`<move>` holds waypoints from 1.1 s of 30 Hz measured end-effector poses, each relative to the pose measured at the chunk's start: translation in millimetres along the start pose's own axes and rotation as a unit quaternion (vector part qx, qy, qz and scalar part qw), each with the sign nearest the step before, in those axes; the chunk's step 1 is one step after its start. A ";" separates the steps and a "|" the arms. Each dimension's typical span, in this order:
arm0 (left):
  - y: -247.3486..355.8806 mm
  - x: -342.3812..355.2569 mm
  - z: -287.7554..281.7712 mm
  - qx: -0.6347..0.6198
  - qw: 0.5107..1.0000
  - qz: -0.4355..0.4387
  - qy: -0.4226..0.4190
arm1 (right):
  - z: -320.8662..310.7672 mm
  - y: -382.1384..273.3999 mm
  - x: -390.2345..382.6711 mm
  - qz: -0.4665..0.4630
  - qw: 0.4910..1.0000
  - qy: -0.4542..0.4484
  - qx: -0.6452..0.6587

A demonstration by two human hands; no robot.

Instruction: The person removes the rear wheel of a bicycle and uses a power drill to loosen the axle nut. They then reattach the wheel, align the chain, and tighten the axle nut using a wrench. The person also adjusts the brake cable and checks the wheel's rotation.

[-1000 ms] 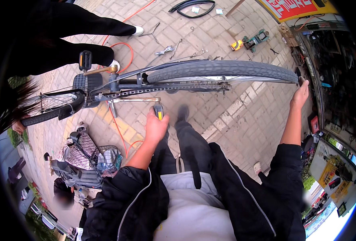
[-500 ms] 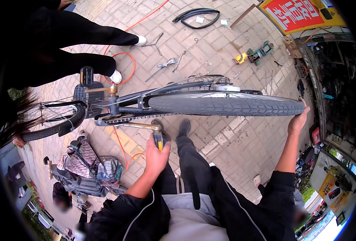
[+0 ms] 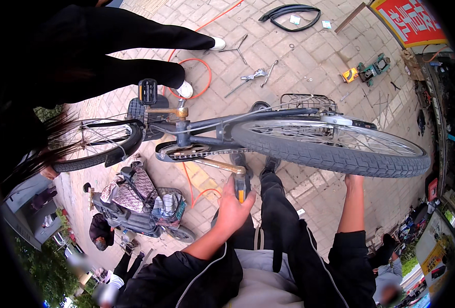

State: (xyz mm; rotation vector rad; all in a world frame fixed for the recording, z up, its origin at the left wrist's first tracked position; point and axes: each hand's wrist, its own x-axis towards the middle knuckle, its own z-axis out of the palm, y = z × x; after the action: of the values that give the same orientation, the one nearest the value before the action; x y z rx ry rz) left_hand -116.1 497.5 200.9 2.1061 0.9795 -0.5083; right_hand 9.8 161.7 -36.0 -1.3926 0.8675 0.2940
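A dark bicycle (image 3: 207, 134) lies across the view, its underside turned up toward me. My left hand (image 3: 231, 208) is wrapped round a black pedal (image 3: 242, 189) with a yellow reflector, at the end of a rusty crank arm (image 3: 219, 164). At the right, the black-tyred rear wheel (image 3: 330, 156) leans toward me. My right hand (image 3: 354, 186) is at the tyre's near side; its fingers are hidden behind the wheel. The chain (image 3: 222, 152) runs from the chainring to the rear. Another person's hand (image 3: 49, 172) is by the front wheel (image 3: 91, 165) at the left.
A person in black trousers (image 3: 150, 36) stands at the far left. An orange hose (image 3: 210, 77), a three-armed wrench (image 3: 241, 50), other tools, a black tyre (image 3: 289, 11) and a green jack-like tool (image 3: 375, 69) lie on the paving. A scooter (image 3: 130, 213) stands at the near left.
The rear wheel has tilted, showing more of its spokes. My right hand has moved from the tyre's far right end to its near side. The view has shifted; my left hand stays on the pedal.
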 end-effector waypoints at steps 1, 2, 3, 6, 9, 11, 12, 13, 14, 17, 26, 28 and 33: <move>3.5 2.5 -8.3 -0.018 1.000 -0.007 -0.018 | 4.5 17.6 24.2 0.057 0.997 -0.036 0.042; 6.9 6.2 -14.0 -0.014 1.000 -0.009 -0.023 | 7.6 35.0 47.5 0.115 0.988 -0.063 0.082; 6.9 6.7 -17.9 -0.013 0.999 -0.016 -0.024 | 7.9 34.4 58.1 0.150 0.981 -0.064 0.104; 3.5 -5.2 -3.6 -0.014 1.000 -0.012 -0.007 | -6.3 13.6 67.6 0.173 0.979 -0.037 0.105; 9.3 -10.4 -7.7 0.008 1.000 -0.018 -0.011 | -19.4 -7.7 62.5 0.172 0.981 -0.016 0.090; 14.1 -14.4 -12.9 0.005 0.999 -0.017 -0.026 | -29.1 -14.5 60.6 0.173 0.982 -0.004 0.082; 17.2 -15.8 -14.4 0.015 0.999 -0.017 -0.030 | -32.7 -15.3 59.4 0.173 0.982 0.000 0.080; 17.9 -14.9 -16.2 0.010 0.998 -0.032 -0.044 | -34.4 -15.3 59.4 0.174 0.982 0.003 0.079; 18.7 -12.8 -17.3 0.003 0.997 -0.047 -0.058 | -35.2 -16.9 59.5 0.173 0.982 0.005 0.076; 22.0 -8.1 -17.2 0.016 0.996 -0.056 -0.072 | -31.3 -12.9 56.1 0.177 0.982 0.007 0.073; 2.2 -1.0 8.2 0.028 0.999 -0.020 -0.012 | -16.7 -3.1 39.8 0.188 0.979 0.013 0.083; -0.5 -1.2 12.2 0.031 1.000 -0.005 0.004 | -12.7 1.4 30.7 0.191 0.977 0.014 0.093; -4.0 2.5 21.8 0.035 0.999 -0.018 0.006 | 2.1 15.7 -21.4 0.201 0.971 -0.006 0.132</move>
State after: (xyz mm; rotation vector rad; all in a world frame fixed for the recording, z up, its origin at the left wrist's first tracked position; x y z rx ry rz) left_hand -118.5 483.8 183.5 2.1595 1.0224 -0.5555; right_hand -14.0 173.2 -33.0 -0.9609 1.1343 0.4766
